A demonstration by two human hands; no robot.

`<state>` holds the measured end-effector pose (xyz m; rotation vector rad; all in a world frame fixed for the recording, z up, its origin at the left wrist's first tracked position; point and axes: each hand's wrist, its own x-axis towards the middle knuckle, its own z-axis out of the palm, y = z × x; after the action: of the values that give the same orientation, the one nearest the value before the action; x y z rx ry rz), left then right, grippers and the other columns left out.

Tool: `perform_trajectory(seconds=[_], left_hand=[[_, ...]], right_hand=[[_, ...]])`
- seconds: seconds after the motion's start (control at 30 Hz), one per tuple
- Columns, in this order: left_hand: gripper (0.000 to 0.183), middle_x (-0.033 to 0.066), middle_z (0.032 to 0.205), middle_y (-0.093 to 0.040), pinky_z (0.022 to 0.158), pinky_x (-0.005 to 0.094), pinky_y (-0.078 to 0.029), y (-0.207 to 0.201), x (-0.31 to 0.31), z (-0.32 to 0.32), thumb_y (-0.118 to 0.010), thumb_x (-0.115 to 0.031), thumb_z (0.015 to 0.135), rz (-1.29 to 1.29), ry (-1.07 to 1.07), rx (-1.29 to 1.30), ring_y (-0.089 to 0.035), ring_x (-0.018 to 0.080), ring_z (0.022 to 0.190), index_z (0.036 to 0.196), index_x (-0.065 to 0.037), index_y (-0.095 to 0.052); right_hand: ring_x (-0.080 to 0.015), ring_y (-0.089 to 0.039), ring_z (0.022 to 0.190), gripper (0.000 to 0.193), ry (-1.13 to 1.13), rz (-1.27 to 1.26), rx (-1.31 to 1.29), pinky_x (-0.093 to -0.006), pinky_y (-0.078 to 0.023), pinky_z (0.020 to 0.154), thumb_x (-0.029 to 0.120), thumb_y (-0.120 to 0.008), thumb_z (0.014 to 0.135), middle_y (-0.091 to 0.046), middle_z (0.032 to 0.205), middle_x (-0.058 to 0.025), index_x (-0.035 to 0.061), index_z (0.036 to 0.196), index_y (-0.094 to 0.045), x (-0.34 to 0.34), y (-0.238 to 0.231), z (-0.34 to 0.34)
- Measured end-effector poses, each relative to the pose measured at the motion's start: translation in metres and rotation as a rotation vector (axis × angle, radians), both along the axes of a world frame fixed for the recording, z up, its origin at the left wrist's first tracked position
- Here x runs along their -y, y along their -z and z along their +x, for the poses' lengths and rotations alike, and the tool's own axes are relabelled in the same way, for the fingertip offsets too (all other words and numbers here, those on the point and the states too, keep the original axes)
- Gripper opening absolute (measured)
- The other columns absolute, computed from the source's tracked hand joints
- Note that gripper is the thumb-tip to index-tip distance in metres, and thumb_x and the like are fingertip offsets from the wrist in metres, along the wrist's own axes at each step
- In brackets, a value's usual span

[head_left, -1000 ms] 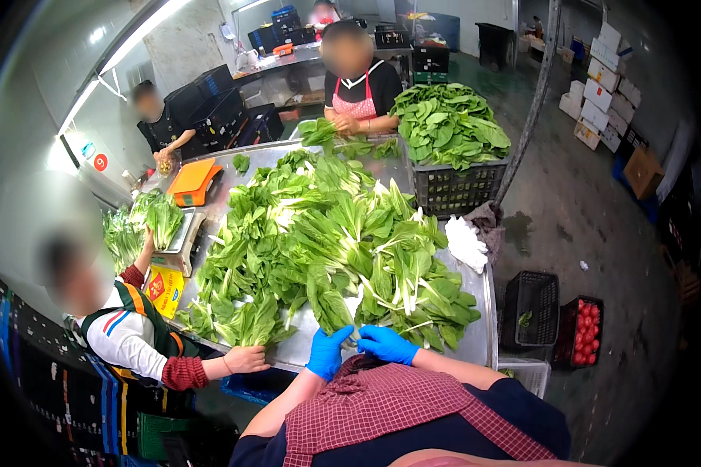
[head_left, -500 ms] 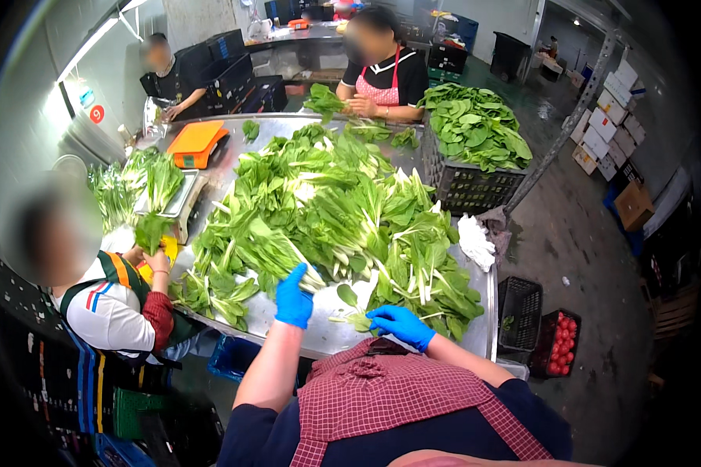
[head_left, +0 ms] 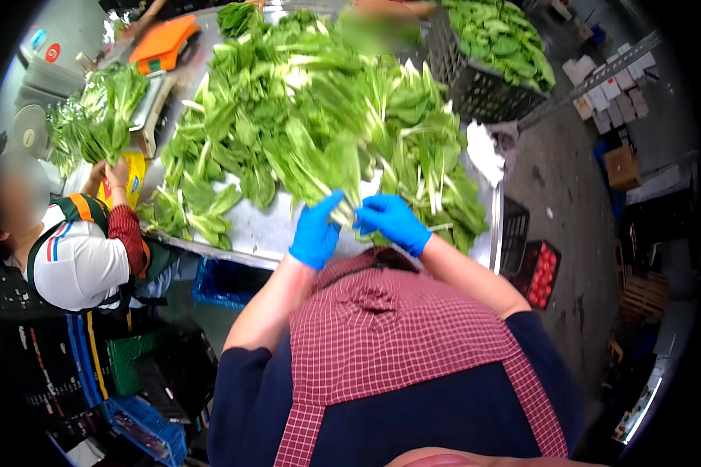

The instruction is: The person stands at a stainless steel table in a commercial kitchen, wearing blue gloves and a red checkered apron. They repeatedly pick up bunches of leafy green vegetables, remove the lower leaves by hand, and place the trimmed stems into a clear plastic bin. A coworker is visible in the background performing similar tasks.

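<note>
Both my hands wear blue gloves at the near edge of a steel table (head_left: pixel 265 229). My left hand (head_left: pixel 317 233) and my right hand (head_left: pixel 391 220) meet around the pale stalk end of one bunch of leafy greens (head_left: pixel 323 167), whose leaves fan away from me. A big heap of the same leafy greens (head_left: pixel 311 101) covers most of the table beyond my hands. I wear a red checked apron (head_left: pixel 389 342).
A person in a white and orange top (head_left: pixel 78 257) works at the table's left side beside more greens (head_left: pixel 93 124). An orange scale (head_left: pixel 163 39) sits far left. A black crate of greens (head_left: pixel 494 54) stands far right. A crate of red produce (head_left: pixel 541 272) rests on the floor.
My left hand came down from the heap and joined my right hand on a bunch at the table's near edge. My head has tilted down and closer to the table.
</note>
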<state>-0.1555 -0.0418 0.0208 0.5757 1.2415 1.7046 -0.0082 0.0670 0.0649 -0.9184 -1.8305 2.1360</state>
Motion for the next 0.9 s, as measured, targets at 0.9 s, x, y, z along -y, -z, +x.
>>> perform_trajectory(seconds=[0.9], left_hand=[[0.021,0.0126,0.102,-0.062,0.08,0.033,-0.052,0.02,-0.04,0.005,-0.053,-0.008,0.093,0.068,0.169,0.758,-0.062,0.0219,0.09,0.11,0.004,-0.055]], right_hand=[[-0.0155,-0.062,0.071,0.022,0.443,-0.081,-0.108,-0.0284,-0.051,0.067,0.017,-0.067,0.086,-0.068,0.086,-0.0095,-0.0026,0.096,-0.066,-0.003,0.014,0.022]])
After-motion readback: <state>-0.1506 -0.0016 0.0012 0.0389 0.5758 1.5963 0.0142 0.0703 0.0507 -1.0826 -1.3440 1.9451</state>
